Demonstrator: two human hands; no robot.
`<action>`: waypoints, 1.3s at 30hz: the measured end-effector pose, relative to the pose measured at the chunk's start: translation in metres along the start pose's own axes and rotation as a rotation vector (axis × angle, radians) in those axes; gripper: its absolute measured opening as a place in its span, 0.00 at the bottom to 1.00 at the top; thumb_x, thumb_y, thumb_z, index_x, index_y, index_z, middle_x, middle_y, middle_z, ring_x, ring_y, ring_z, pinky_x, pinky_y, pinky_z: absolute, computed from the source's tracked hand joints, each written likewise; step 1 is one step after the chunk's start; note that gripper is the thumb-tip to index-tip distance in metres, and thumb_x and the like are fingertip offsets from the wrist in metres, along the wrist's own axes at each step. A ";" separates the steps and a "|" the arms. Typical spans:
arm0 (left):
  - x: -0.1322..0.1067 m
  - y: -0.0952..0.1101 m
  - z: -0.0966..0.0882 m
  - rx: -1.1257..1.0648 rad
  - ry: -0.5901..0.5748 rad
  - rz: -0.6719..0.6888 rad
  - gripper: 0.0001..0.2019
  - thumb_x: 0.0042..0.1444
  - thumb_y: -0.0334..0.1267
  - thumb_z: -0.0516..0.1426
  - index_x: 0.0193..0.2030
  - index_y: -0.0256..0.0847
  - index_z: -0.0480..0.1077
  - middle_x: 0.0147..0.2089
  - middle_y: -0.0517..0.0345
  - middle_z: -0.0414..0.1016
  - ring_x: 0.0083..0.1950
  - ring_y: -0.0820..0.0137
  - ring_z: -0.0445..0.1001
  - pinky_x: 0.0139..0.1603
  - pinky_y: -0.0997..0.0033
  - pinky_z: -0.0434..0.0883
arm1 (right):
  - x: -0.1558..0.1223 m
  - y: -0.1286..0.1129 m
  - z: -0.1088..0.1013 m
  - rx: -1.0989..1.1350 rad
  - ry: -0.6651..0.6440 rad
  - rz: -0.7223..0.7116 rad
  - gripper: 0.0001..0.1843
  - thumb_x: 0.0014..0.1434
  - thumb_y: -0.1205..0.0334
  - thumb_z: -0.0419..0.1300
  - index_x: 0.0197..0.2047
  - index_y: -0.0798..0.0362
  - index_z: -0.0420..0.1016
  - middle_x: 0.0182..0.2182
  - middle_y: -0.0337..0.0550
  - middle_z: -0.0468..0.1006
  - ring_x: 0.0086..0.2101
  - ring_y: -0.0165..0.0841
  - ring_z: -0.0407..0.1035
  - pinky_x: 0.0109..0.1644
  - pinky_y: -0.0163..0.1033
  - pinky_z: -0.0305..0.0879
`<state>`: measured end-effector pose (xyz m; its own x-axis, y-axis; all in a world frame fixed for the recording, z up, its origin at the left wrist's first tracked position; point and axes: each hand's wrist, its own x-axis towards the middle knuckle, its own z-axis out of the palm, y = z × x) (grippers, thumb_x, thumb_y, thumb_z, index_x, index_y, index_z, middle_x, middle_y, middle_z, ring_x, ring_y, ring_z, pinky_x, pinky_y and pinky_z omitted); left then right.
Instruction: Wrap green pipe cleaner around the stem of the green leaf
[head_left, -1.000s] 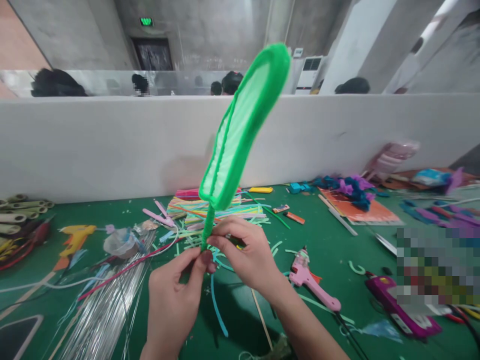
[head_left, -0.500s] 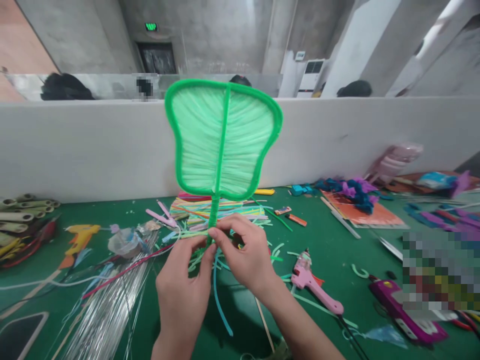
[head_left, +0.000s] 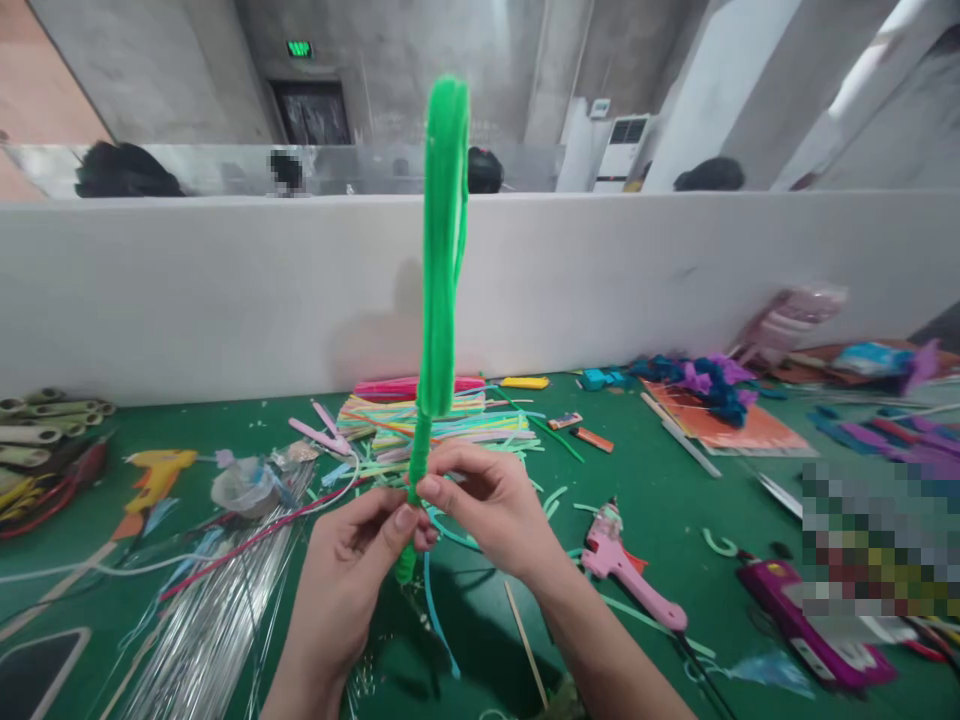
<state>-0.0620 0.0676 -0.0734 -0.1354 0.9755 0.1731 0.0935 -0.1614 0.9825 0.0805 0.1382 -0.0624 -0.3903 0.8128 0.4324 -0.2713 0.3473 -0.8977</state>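
Note:
A green pipe-cleaner leaf (head_left: 442,250) with a thin mesh stands upright in front of me, turned edge-on so only its fuzzy rim shows. Its green stem (head_left: 414,470) runs down between both hands. My left hand (head_left: 352,580) pinches the stem from below with thumb and fingers closed. My right hand (head_left: 480,510) pinches the same stem just above, fingers curled round it. Both hands hover over the green table (head_left: 645,480).
A pile of coloured pipe cleaners (head_left: 442,415) lies behind the hands. A pink glue gun (head_left: 626,570) sits to the right, a yellow glue gun (head_left: 157,475) and a bundle of silver wires (head_left: 202,620) to the left. A white partition (head_left: 187,290) backs the table; other people's heads show beyond it.
The leaf has been twirled on its stem: slanted a second ago, broad face toward me half a second ago, edge-on now. Both hands stayed pinched on the stem.

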 end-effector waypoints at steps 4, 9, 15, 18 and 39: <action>0.000 0.001 0.012 0.421 0.282 0.204 0.10 0.62 0.43 0.59 0.40 0.39 0.76 0.36 0.55 0.81 0.35 0.68 0.78 0.37 0.72 0.73 | -0.002 0.001 0.005 -0.229 0.144 -0.061 0.05 0.59 0.63 0.65 0.30 0.51 0.76 0.30 0.39 0.77 0.33 0.31 0.71 0.31 0.33 0.64; -0.002 -0.001 0.023 0.984 0.560 0.716 0.05 0.59 0.32 0.62 0.40 0.34 0.77 0.34 0.51 0.81 0.36 0.66 0.78 0.42 0.68 0.71 | -0.002 -0.001 0.008 -0.352 0.225 -0.061 0.06 0.59 0.64 0.65 0.29 0.51 0.75 0.29 0.39 0.77 0.31 0.30 0.71 0.26 0.32 0.61; -0.001 0.005 0.012 0.470 0.269 0.235 0.08 0.61 0.40 0.60 0.36 0.41 0.79 0.30 0.60 0.81 0.31 0.71 0.78 0.35 0.76 0.72 | -0.002 0.001 0.001 -0.205 0.220 -0.047 0.04 0.56 0.65 0.67 0.30 0.51 0.79 0.29 0.39 0.80 0.32 0.31 0.73 0.29 0.33 0.64; 0.003 0.001 0.005 0.139 0.103 0.047 0.11 0.61 0.43 0.60 0.30 0.42 0.78 0.26 0.61 0.78 0.33 0.71 0.78 0.38 0.76 0.73 | -0.001 0.000 -0.002 -0.149 0.145 -0.052 0.03 0.57 0.65 0.67 0.30 0.51 0.79 0.29 0.39 0.80 0.32 0.31 0.73 0.32 0.34 0.67; -0.003 0.008 0.015 0.563 0.343 0.314 0.08 0.61 0.39 0.60 0.38 0.39 0.80 0.30 0.58 0.82 0.31 0.71 0.79 0.34 0.77 0.72 | 0.001 -0.002 -0.002 -0.314 0.178 -0.180 0.04 0.58 0.67 0.66 0.31 0.51 0.80 0.30 0.39 0.81 0.34 0.31 0.75 0.40 0.35 0.70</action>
<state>-0.0460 0.0655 -0.0670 -0.3113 0.7793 0.5438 0.6591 -0.2352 0.7143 0.0829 0.1393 -0.0600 -0.1954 0.7845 0.5886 -0.0284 0.5954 -0.8030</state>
